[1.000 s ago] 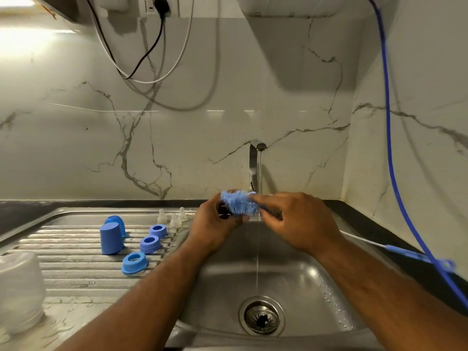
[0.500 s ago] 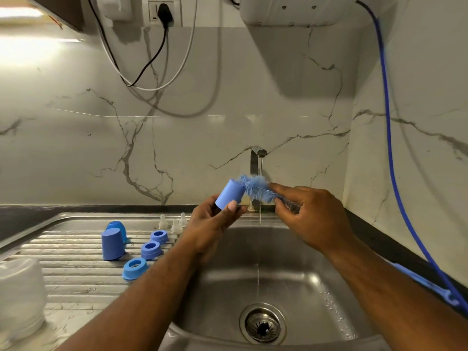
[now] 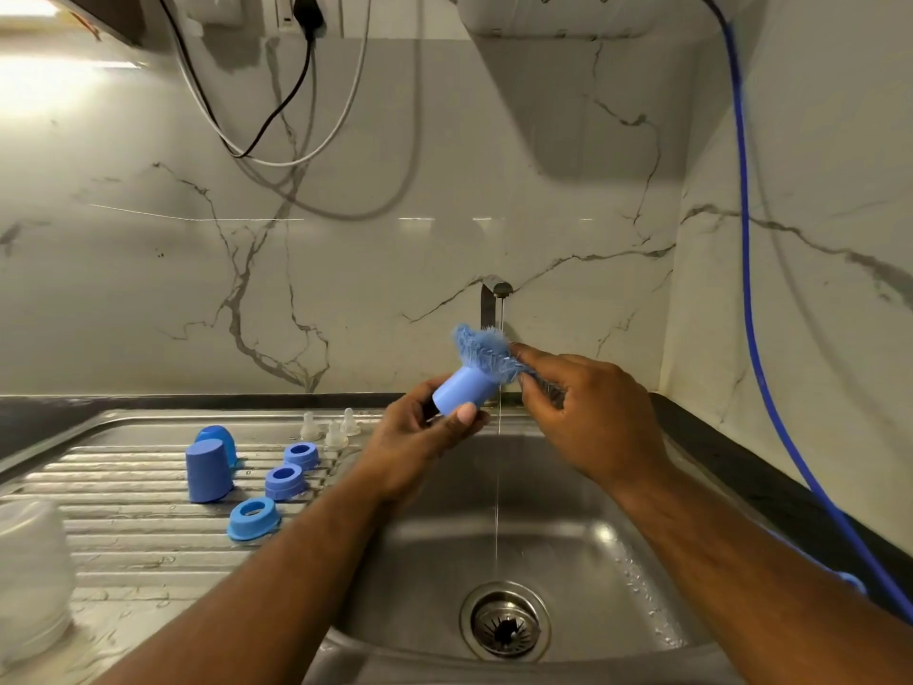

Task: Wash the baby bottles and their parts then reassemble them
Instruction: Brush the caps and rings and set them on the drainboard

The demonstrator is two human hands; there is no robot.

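Left hand [image 3: 420, 437]: fingers and thumb curled round a blue cap [image 3: 462, 390], held just below the tap [image 3: 496, 294], open mouth turned up and toward the other hand.

Right hand [image 3: 588, 412]: clamped on the stem of the bottle brush [image 3: 481, 351], close behind the bristles. The bristle head sits at the cap's mouth, splayed over the rim. How far it reaches inside, I cannot tell.

A thin water stream [image 3: 498, 487] drops from the tap, passes the cap's rim and runs into the sink [image 3: 568, 561] below.

Step in hand, as judged: scrubbing the inside of this cap.

- Push the bristles to the closed end, then twist the cap against the brush, not the brush alone.
- The short grip on the stem suits this, since the wire would flex less.
- Tip the mouth under the stream to flush, then down to drain.
- The wet plastic may slip, so the thumb should stay across the wall.

Left of the tap, on the drainboard: three clear teats [image 3: 336, 427], three blue rings [image 3: 284, 481], two more blue caps [image 3: 208, 469]. Farther left: clear bottles [image 3: 32, 561]. All apart, so reassembly is not yet begun.
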